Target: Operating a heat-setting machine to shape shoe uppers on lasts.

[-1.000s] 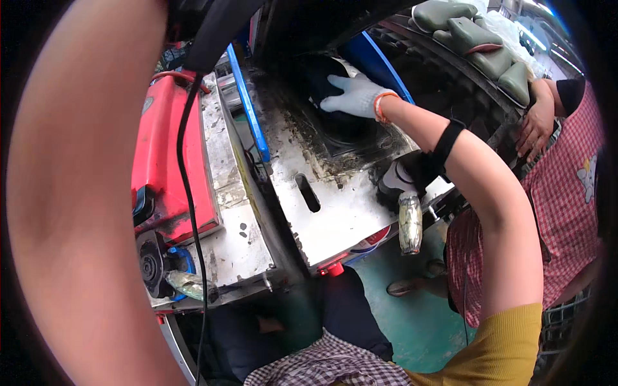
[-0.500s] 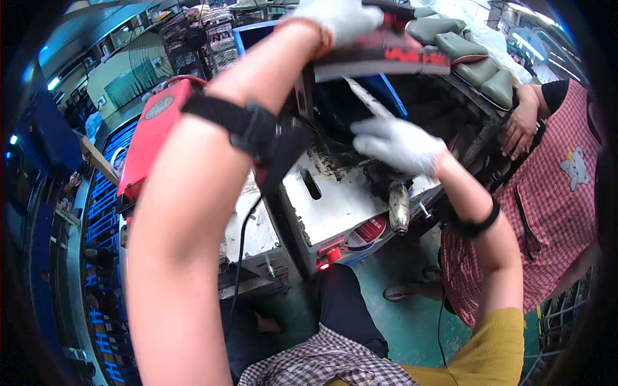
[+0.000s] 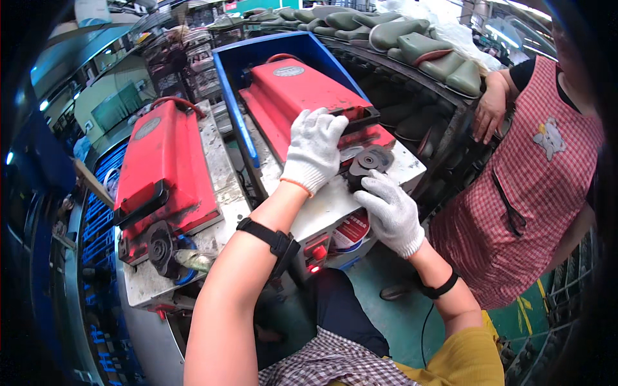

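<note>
My left hand (image 3: 314, 145), in a white knit glove, rests at the front of a closed red machine cover (image 3: 293, 96). Its fingers are bent but apart, right beside the left end of the black bar handle (image 3: 357, 120); the glove hides whether they touch it. Just below, my gloved right hand (image 3: 390, 215) is curled at the white machine's front edge, its fingertips close to a black round clamp plate (image 3: 372, 159). What lies inside those curled fingers is hidden. The white machine base (image 3: 315, 212) carries a red lit switch (image 3: 317, 252).
A second red-covered machine (image 3: 170, 167) stands to the left, a silver-wrapped lever (image 3: 195, 260) at its front. A blue bin (image 3: 235, 122) surrounds the cover's far end. Green shoe-shaped pieces (image 3: 425, 51) line a rack. A person in a checked apron (image 3: 515, 180) stands close at right.
The red cover, raised with my left hand at its handle, is now down. My left hand has come lower and nearer; my right hand has moved down to the machine's front.
</note>
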Demonstrator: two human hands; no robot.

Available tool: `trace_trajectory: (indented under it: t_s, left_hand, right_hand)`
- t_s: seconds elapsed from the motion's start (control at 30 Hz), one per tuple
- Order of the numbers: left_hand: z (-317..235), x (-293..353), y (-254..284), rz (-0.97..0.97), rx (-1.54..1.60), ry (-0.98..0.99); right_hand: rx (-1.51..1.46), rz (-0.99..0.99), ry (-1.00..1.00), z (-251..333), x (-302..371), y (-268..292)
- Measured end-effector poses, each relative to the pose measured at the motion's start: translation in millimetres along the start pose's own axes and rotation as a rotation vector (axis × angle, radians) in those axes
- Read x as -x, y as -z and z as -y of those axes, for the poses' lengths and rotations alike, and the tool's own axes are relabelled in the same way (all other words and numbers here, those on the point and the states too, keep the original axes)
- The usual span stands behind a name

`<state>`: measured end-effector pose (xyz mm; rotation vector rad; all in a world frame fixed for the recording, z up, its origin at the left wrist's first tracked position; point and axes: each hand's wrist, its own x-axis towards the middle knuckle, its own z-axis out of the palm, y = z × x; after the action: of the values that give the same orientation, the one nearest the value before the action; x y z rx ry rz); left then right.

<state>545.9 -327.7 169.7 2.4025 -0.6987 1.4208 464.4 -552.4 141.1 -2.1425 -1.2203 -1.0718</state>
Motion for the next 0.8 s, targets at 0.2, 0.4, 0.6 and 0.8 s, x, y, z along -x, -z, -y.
trace_trajectory:
  t_s: [0.2, 0.4, 0.6, 0.8]
  left_hand:
    - [-6, -2, -7, -0.003, 0.005, -0.019]
    - [-12, 4, 12, 0.05, 0.001, 0.058]
    - [-39, -18, 133, 0.55, 0.223, 0.118]
    - [6, 51, 307, 0.375, -0.354, 0.471]
  right_hand:
    - [0.199, -0.36, -0.2, -93, 17, 0]
    - [0.062, -0.286, -0.103, -82, -98, -12]
    - [-0.117, -0.015, -0.204, -61, -107, -30]
    - [0.2, -0.042, -0.147, -45, -106, -19]
